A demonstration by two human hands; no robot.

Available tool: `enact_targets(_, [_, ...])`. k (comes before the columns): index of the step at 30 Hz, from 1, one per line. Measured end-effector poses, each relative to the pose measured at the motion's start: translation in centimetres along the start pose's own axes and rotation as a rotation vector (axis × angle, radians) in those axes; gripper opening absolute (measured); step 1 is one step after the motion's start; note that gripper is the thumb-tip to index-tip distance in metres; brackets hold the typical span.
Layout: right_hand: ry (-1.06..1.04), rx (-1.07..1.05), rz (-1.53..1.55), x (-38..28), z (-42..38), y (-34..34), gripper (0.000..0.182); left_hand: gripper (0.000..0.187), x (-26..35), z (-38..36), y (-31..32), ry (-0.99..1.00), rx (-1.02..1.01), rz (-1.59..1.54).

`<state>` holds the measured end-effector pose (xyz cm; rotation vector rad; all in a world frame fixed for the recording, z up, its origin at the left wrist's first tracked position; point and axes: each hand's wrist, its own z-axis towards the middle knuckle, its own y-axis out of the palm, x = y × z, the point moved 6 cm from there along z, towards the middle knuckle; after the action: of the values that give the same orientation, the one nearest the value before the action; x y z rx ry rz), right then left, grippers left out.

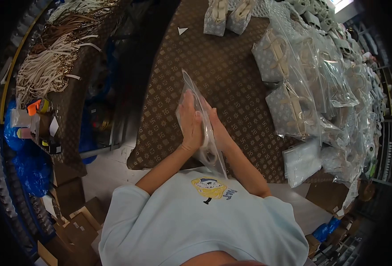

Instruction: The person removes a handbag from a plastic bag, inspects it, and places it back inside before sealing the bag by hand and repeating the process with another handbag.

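Note:
Between my two palms, a clear plastic bag (209, 153) is held upright near my chest, at the front edge of the brown patterned table. Something pale with a ring-like part shows inside its lower end, too unclear to name. My left hand (190, 122) lies along the bag's left face, fingers stretched and pointing away from me. On the other face is my right hand (216, 126), its fingers partly hidden behind the plastic. The bag's pointed upper corner rises beyond my fingertips.
Bagged patterned handbags (289, 108) crowd the table's right side, beside a flat stack of clear bags (301, 162). Two small handbags (228, 20) stand at the far edge, near a white scrap (182, 30). Straps (49, 68) cover another table at left.

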<state>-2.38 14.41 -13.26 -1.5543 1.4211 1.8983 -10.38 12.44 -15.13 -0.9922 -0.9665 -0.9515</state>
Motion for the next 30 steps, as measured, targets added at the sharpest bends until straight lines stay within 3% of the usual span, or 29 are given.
enact_targets(4, [-0.011, -0.026, -0.275, -0.8, -1.2, 0.1, 0.071, 0.062, 0.4, 0.3, 0.5, 0.181, -0.047, 0.228])
enact_targets(5, [-0.028, -0.02, -0.576, -2.5, -1.8, 0.7, 0.068, 0.062, 0.5, 1.1, 0.1, 0.185, -0.051, 0.223])
enact_targets(6, [-0.04, -0.011, -0.874, -3.9, -2.2, 1.2, 0.066, 0.061, 2.9, 2.4, -1.2, 0.351, -0.088, 0.192])
enact_targets(7, [-0.04, -0.001, -0.873, -4.5, -2.7, 1.5, 0.066, 0.061, 5.3, 3.5, -2.6, 0.516, -0.126, 0.159])
enact_targets(8, [-0.137, 0.09, -1.095, -5.8, -3.0, 1.6, 0.055, 0.061, 7.2, 5.1, -4.3, 0.523, -0.132, 0.155])
enact_targets(9, [-0.232, 0.187, -1.317, -6.8, -3.4, 1.7, 0.045, 0.054, 9.1, 6.2, -4.3, 0.582, -0.373, 0.376])
enact_targets(10, [-0.232, 0.204, -1.323, -7.0, -3.5, 1.8, 0.045, 0.048, 9.6, 6.4, -4.0, 0.639, -0.614, 0.598])
enact_targets(11, [-0.395, 0.265, -1.392, -7.9, -3.7, 2.5, 0.031, 0.048, 9.8, 7.0, -4.3, 0.657, -0.621, 0.588])
enact_targets(12, [-0.56, 0.327, -1.458, -8.7, -4.1, 3.1, 0.017, 0.034, 9.9, 7.3, -4.1, 0.687, -0.691, 0.597])
enact_targets(13, [-0.563, 0.349, -1.466, -8.9, -4.1, 3.1, 0.017, 0.019, 9.9, 7.5, -3.9, 0.717, -0.762, 0.607])
enact_targets(17, [-0.573, 0.351, -1.516, -9.3, -4.5, 2.7, 0.007, 0.007, 10.7, 8.1, -4.6, 0.835, -0.695, 0.559])
enact_targets(23, [-0.563, 0.353, -1.451, -9.5, -5.3, 1.6, 0.007, 0.007, 9.5, 10.1, -7.5, 0.776, -0.565, 0.621])
enact_targets(29, [-0.509, 0.33, -1.422, -9.3, -5.8, 0.8, 0.009, 0.004, 6.9, 11.7, -9.9, 0.643, -0.487, 0.61])
enact_targets(30, [-0.447, 0.311, -1.424, -9.0, -5.9, 0.4, 0.011, 0.003, 5.6, 12.9, -11.5, 0.541, -0.355, 0.646])
